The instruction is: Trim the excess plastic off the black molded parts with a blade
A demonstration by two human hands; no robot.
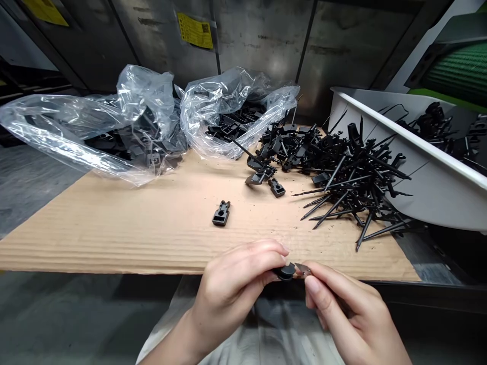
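Note:
Just in front of the cardboard's near edge, my left hand (pixel 238 289) pinches a small black part (pixel 286 271) with a rounded end. Between the thumb and forefinger of my right hand (pixel 342 304) is a small thin blade (pixel 303 268), its tip against or very near the black part. A black clip-like piece (pixel 221 213) lies alone on the cardboard (pixel 152 223), and a similar piece (pixel 276 187) rests further back beside the pile. My fingers cover much of the held part.
A tangled pile of black parts with long thin sprues (pixel 342 177) spreads over the right side. Two clear plastic bags (pixel 146 96) (pixel 201 109) of black parts stand behind. At right is a light grey bin (pixel 429 177) holding more parts. Metal panels (pixel 262 40) rise at the back.

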